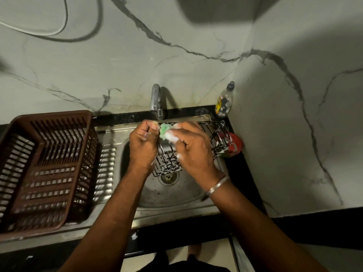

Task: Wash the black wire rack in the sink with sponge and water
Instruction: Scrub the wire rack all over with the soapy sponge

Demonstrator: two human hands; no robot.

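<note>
The black wire rack point(213, 136) is held tilted over the round steel sink point(170, 195), flecked with white foam. My left hand point(143, 146) grips the rack's left edge with curled fingers. My right hand point(193, 149) holds a soapy green sponge point(165, 131) against the rack's upper wires, just below the tap spout point(159, 111). Both hands hide the rack's middle. I cannot tell whether water is running from the tap.
A brown plastic dish basket point(42, 169) stands on the steel drainboard at the left. A clear bottle with a yellow label point(224, 103) stands in the back right corner, and a red container point(234, 144) sits beside the sink. Marble walls close the back and right.
</note>
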